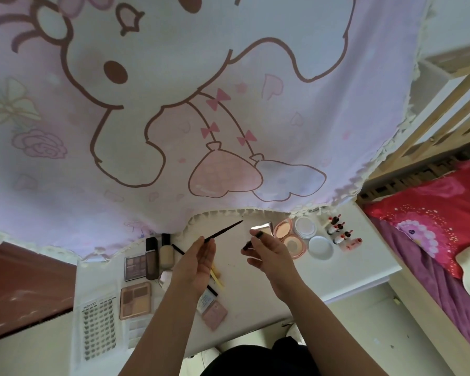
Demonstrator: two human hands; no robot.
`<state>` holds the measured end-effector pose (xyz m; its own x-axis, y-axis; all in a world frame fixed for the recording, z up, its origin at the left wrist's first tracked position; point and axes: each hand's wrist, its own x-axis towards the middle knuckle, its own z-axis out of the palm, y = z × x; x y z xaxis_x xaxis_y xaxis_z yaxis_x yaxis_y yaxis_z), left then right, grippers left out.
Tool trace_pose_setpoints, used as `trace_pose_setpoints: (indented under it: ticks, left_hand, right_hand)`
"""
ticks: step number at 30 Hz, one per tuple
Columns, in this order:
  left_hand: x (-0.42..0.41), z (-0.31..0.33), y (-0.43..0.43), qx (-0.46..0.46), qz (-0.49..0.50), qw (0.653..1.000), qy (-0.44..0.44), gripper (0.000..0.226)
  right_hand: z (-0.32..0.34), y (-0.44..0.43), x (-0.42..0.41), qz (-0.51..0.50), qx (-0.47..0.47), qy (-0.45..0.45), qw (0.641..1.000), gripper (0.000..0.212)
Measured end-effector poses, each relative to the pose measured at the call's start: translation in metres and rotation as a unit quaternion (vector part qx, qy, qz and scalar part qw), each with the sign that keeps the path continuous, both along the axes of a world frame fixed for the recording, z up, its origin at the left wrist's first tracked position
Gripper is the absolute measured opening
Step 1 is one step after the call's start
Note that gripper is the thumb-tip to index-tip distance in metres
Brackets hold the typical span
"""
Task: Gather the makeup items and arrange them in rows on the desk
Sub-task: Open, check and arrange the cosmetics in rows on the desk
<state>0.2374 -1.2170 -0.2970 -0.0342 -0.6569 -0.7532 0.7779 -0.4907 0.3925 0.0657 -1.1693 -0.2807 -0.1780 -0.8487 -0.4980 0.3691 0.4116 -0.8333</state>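
My left hand (197,260) pinches a thin dark pencil-like stick (224,231) that points up and to the right above the white desk (345,270). My right hand (269,251) holds a small dark piece (246,246), perhaps its cap, at the fingertips. At the left lie eyeshadow palettes (135,267) (135,300), two foundation bottles (165,253) and a lash sheet (99,328). To the right sit an open pink compact (288,236), a white jar (305,227) with its lid (320,247), and several small lip tints (339,232). A pink case (215,314) lies near the front.
A pink cartoon-print curtain (174,104) hangs over the back of the desk, hiding its rear edge. A bed with red and purple bedding (432,226) and a wooden frame (418,137) stands at the right. A yellow tool (217,275) lies under my left hand.
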Motion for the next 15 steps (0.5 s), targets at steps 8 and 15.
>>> trace_pose_setpoints:
  ticks: [8, 15]
  left_hand:
    - [-0.005, -0.034, 0.002, 0.044, -0.069, 0.996, 0.027, 0.011]
    - [-0.036, -0.085, 0.018, 0.08, -0.124, 0.989, -0.02, 0.022]
  right_hand:
    - [-0.052, 0.008, -0.022, 0.031, 0.111, 0.092, 0.989, 0.016]
    - [-0.091, 0.029, -0.05, 0.045, 0.162, 0.189, 0.967, 0.019]
